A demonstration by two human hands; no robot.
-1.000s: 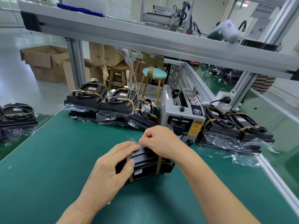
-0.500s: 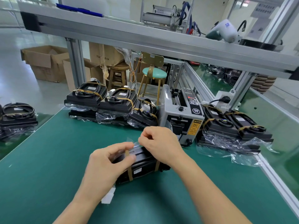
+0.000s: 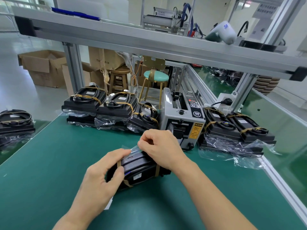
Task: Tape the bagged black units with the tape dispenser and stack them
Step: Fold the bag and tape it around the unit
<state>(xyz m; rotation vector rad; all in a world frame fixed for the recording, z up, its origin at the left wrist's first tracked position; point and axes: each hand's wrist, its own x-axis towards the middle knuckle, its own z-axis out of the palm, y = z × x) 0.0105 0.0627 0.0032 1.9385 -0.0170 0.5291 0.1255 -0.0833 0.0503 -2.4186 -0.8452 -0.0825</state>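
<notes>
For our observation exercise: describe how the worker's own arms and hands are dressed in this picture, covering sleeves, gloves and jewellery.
Both forearms are bare up to the picture's edge, with no sleeve in view. The left hand and right hand wear no gloves. No ring, watch or bracelet shows on either.

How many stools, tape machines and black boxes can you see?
Stools: 2
Tape dispensers: 1
Black units: 7 on top or alone; those underneath are too hidden to count
Total: 10
</notes>
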